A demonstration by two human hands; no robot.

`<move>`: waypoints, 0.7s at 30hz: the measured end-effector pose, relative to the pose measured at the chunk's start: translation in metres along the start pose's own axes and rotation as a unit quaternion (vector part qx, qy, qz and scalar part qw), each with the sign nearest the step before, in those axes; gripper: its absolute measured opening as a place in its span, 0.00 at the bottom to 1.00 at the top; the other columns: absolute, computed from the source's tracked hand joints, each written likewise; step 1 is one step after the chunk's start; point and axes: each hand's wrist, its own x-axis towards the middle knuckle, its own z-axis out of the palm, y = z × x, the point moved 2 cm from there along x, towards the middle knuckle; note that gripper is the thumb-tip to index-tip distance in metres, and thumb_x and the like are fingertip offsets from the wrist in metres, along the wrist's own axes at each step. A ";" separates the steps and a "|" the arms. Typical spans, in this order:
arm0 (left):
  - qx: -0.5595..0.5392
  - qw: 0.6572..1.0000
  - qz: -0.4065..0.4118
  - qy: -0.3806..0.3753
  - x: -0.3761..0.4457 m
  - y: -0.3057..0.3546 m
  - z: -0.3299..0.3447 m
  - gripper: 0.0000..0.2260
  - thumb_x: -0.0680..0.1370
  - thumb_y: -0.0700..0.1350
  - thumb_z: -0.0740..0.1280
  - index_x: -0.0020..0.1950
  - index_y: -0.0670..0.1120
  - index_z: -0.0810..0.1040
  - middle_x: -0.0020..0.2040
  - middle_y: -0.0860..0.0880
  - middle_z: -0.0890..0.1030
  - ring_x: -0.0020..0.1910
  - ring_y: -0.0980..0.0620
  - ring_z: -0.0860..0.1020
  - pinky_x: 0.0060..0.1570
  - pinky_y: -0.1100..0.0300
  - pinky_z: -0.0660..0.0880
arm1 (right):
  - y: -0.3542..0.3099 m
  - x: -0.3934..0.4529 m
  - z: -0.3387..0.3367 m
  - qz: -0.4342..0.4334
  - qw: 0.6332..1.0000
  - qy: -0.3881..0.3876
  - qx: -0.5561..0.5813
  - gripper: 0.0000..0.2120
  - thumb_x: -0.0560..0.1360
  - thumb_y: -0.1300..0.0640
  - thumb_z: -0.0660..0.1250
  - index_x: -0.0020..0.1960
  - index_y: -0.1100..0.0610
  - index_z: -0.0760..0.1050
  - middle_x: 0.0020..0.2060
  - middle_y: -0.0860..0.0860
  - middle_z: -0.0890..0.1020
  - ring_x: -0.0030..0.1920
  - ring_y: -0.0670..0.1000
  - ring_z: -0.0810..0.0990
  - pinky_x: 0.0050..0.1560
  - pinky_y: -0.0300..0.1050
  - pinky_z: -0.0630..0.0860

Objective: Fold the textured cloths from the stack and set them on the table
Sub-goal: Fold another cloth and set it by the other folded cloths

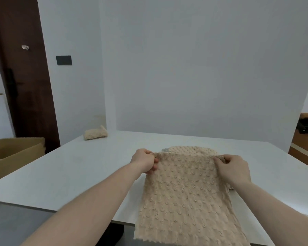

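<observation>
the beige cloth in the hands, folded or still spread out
Spread out, not yet folded: the beige cloth hangs as one flat sheet from the left hand and right hand, its lower edge past the table front.

White tabletop (pixel 96 167) in front of me, a small folded beige cloth (pixel 95 133) lying at its far left corner, a stack of textured cloths (pixel 192 150) resting near its middle, just beyond my grip
</observation>
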 end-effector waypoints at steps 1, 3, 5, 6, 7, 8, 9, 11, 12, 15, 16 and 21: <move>-0.006 1.000 0.001 0.003 0.005 -0.002 0.003 0.07 0.82 0.39 0.59 0.56 0.46 0.75 0.50 0.45 0.86 0.34 0.47 0.81 0.31 0.58 0.79 | 0.003 0.004 0.003 0.002 1.000 0.000 0.002 0.20 0.77 0.49 0.70 0.28 0.52 0.76 0.25 0.47 0.78 0.32 0.53 0.77 0.33 0.45 0.72; -0.016 1.000 0.002 0.005 0.014 -0.006 0.008 0.07 0.81 0.37 0.59 0.52 0.47 0.75 0.49 0.46 0.86 0.35 0.47 0.81 0.29 0.59 0.78 | 0.008 0.011 0.009 0.003 1.000 -0.001 -0.001 0.18 0.77 0.48 0.70 0.30 0.51 0.78 0.28 0.47 0.80 0.34 0.53 0.79 0.33 0.45 0.72; -0.014 1.000 0.002 0.010 0.021 -0.009 0.011 0.08 0.80 0.37 0.60 0.51 0.49 0.74 0.48 0.48 0.86 0.37 0.47 0.83 0.31 0.58 0.78 | 0.011 0.017 0.014 0.000 1.000 -0.003 -0.001 0.14 0.77 0.48 0.70 0.34 0.49 0.81 0.33 0.46 0.83 0.40 0.52 0.81 0.38 0.45 0.75; -0.009 1.000 0.002 0.010 0.025 -0.010 0.013 0.08 0.79 0.37 0.61 0.50 0.50 0.74 0.47 0.49 0.86 0.40 0.47 0.84 0.36 0.55 0.81 | 0.013 0.021 0.017 -0.003 1.000 -0.005 0.002 0.11 0.78 0.48 0.70 0.37 0.48 0.82 0.36 0.45 0.85 0.43 0.53 0.81 0.42 0.46 0.76; -0.006 1.000 0.003 0.009 0.028 -0.012 0.014 0.08 0.79 0.38 0.62 0.50 0.51 0.75 0.47 0.49 0.86 0.43 0.46 0.86 0.42 0.52 0.82 | 0.014 0.023 0.019 -0.005 1.000 -0.005 0.006 0.09 0.78 0.48 0.70 0.40 0.47 0.83 0.39 0.45 0.85 0.46 0.53 0.82 0.46 0.47 0.78; -0.003 1.000 0.005 0.008 0.030 -0.014 0.015 0.07 0.78 0.39 0.63 0.51 0.51 0.75 0.47 0.49 0.86 0.47 0.45 0.86 0.46 0.51 0.82 | 0.014 0.025 0.021 -0.007 1.000 -0.005 0.010 0.07 0.78 0.48 0.70 0.43 0.47 0.84 0.41 0.46 0.85 0.48 0.54 0.82 0.49 0.48 0.78; -0.001 1.000 0.006 0.007 0.032 -0.015 0.015 0.08 0.77 0.40 0.65 0.54 0.50 0.75 0.48 0.49 0.86 0.50 0.45 0.85 0.49 0.51 0.81 | 0.015 0.027 0.023 -0.009 1.000 -0.005 0.015 0.06 0.78 0.48 0.70 0.45 0.47 0.85 0.42 0.46 0.86 0.49 0.54 0.82 0.50 0.48 0.78; 0.003 1.000 0.010 0.005 0.035 -0.018 0.014 0.12 0.74 0.44 0.67 0.57 0.51 0.76 0.53 0.49 0.85 0.53 0.44 0.84 0.55 0.49 0.81 | 0.014 0.028 0.025 -0.014 1.000 -0.003 0.022 0.05 0.78 0.49 0.70 0.47 0.47 0.84 0.44 0.47 0.86 0.50 0.54 0.82 0.51 0.48 0.77; 0.003 1.000 0.013 0.007 0.034 -0.018 0.013 0.11 0.74 0.45 0.67 0.56 0.52 0.76 0.54 0.49 0.84 0.54 0.45 0.83 0.56 0.49 0.81 | 0.014 0.028 0.025 -0.019 1.000 -0.002 0.024 0.05 0.79 0.50 0.70 0.47 0.47 0.84 0.44 0.48 0.85 0.50 0.54 0.81 0.51 0.47 0.76; -0.006 1.000 0.023 0.013 0.027 -0.015 0.009 0.10 0.77 0.43 0.66 0.57 0.51 0.77 0.54 0.50 0.84 0.52 0.47 0.83 0.50 0.54 0.79 | 0.012 0.025 0.023 -0.034 0.999 -0.005 0.027 0.05 0.79 0.53 0.69 0.49 0.49 0.84 0.44 0.48 0.84 0.49 0.53 0.81 0.50 0.45 0.73; -0.002 0.999 0.029 0.014 0.023 -0.014 0.007 0.11 0.77 0.42 0.65 0.58 0.51 0.77 0.53 0.50 0.84 0.51 0.48 0.83 0.48 0.55 0.79 | 0.011 0.023 0.021 -0.038 0.999 -0.006 0.025 0.05 0.79 0.54 0.69 0.48 0.48 0.83 0.43 0.47 0.84 0.49 0.53 0.81 0.50 0.44 0.73; 0.019 0.997 0.069 0.013 0.000 -0.012 -0.006 0.08 0.79 0.41 0.66 0.57 0.49 0.78 0.52 0.50 0.84 0.50 0.50 0.82 0.48 0.57 0.78 | 0.005 0.004 0.005 -0.064 0.998 -0.015 0.018 0.06 0.79 0.54 0.68 0.45 0.47 0.83 0.40 0.44 0.84 0.45 0.48 0.82 0.46 0.43 0.73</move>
